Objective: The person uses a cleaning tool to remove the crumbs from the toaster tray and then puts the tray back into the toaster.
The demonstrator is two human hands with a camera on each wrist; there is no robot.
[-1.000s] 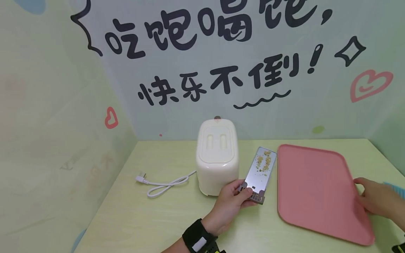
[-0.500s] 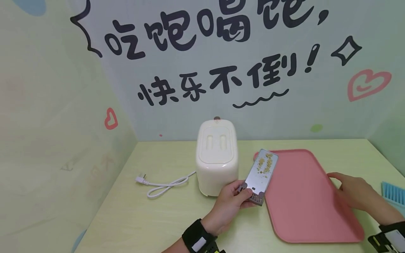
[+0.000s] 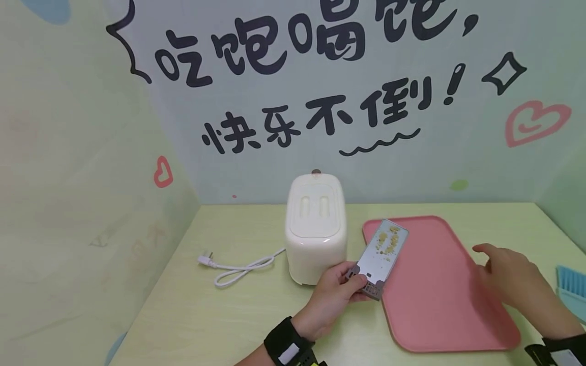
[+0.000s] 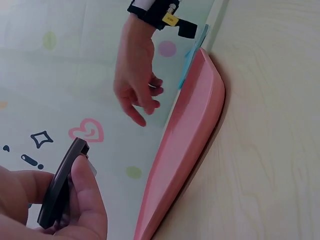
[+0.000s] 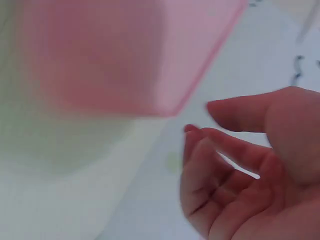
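My left hand [image 3: 330,297] grips the dark grey end of a toaster crumb tray [image 3: 376,258], thumb on top. Tan crumbs [image 3: 388,240] lie toward the far end of its shiny flat surface. In the left wrist view the grey end [image 4: 59,187] shows edge-on between thumb and fingers. Beneath and to the right is a pink tray [image 3: 444,300], its left part under the crumb tray's far end. My right hand [image 3: 515,277] hovers at the pink tray's right edge, apart from it. The right wrist view shows its fingers loosely bent with nothing between them.
A white toaster [image 3: 316,229] with its lid on stands just left of the crumb tray. Its white cord and plug [image 3: 244,267] lie on the table to the left. A blue brush [image 3: 572,290] lies at the right. A printed wall [image 3: 274,178] closes off the back.
The pink tray has slid left under the crumb tray, with my right hand at its right edge. My right hand has since let go. The left hand has barely moved.
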